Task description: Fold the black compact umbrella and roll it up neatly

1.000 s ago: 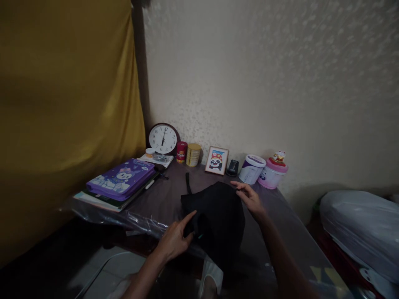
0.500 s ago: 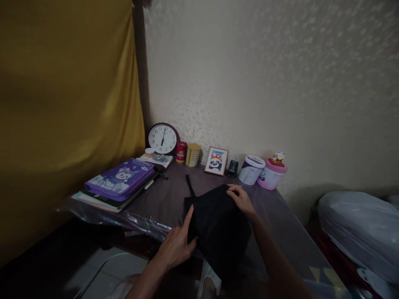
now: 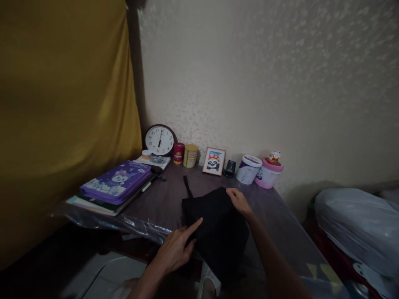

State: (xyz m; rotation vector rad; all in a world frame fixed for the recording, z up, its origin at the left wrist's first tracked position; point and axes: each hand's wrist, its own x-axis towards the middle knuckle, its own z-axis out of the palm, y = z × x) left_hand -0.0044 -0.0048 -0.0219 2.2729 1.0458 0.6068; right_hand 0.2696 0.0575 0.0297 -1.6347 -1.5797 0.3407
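A black fabric piece [image 3: 218, 232] with a thin strap [image 3: 187, 187] at its upper left corner spreads over the front of the table, its lower part hanging towards me. Whether it is a bag or a folded umbrella I cannot tell. My right hand [image 3: 239, 202] pinches its upper right edge with the fingers closed. At the left side, my left hand [image 3: 178, 248] touches the fabric with its index finger stretched out and thumb apart; its other fingers are partly hidden.
Behind stand a clock [image 3: 159, 140], red tin [image 3: 178, 153], yellow tin [image 3: 190, 156], framed panda picture [image 3: 213, 161], black object [image 3: 230, 168], white tub [image 3: 248, 169] and pink tub [image 3: 268, 173]. A purple case [image 3: 116, 182] lies on books at left. Clear plastic [image 3: 146, 229] covers the table edge.
My left index finger has moved from the fabric's left edge inward, to the right and slightly down across it. My right hand's fingers have closed further over the upper edge.
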